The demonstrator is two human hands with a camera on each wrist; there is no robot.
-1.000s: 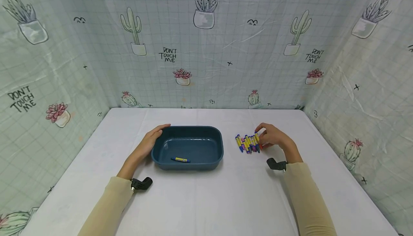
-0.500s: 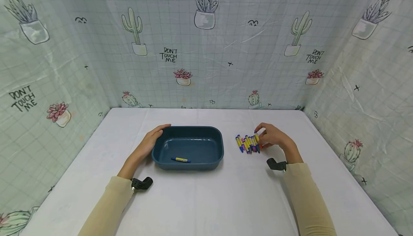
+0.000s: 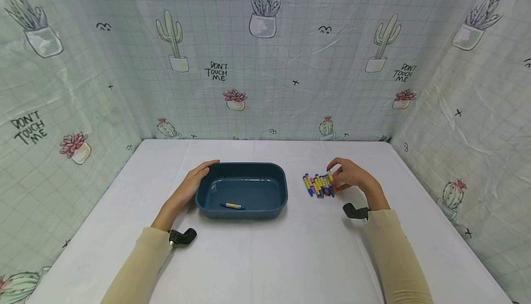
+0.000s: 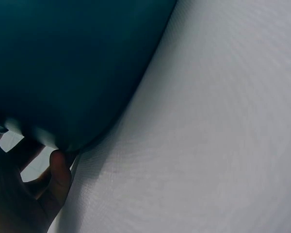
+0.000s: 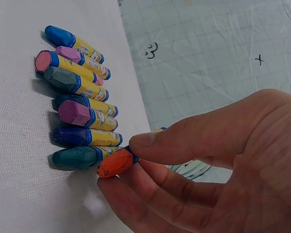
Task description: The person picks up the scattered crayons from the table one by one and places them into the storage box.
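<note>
My right hand (image 3: 350, 175) pinches an orange crayon (image 5: 117, 164) between thumb and fingers, at the right end of a row of crayons (image 3: 317, 186). Close up, its bare orange tip points away from the palm, and the fingers hide most of its wrapper. Beside it lie a teal crayon (image 5: 75, 158), a dark blue one (image 5: 70, 136) and several others in yellow wrappers. My left hand (image 3: 192, 181) rests against the left side of a dark blue tray (image 3: 240, 214), its fingers extended along the back left corner. One yellow-wrapped crayon (image 3: 232, 205) lies inside the tray.
Tray and crayons are on a white-covered table (image 3: 265, 258). Cactus-printed cloth (image 3: 290, 64) hangs behind it and along both sides. A dark wrist-camera mount (image 3: 182, 236) sticks out from the left sleeve, and another mount (image 3: 355, 211) from the right.
The right hand and the crayon between its fingers shift very slightly. The left hand, the tray and the rest of the row stay where they were.
</note>
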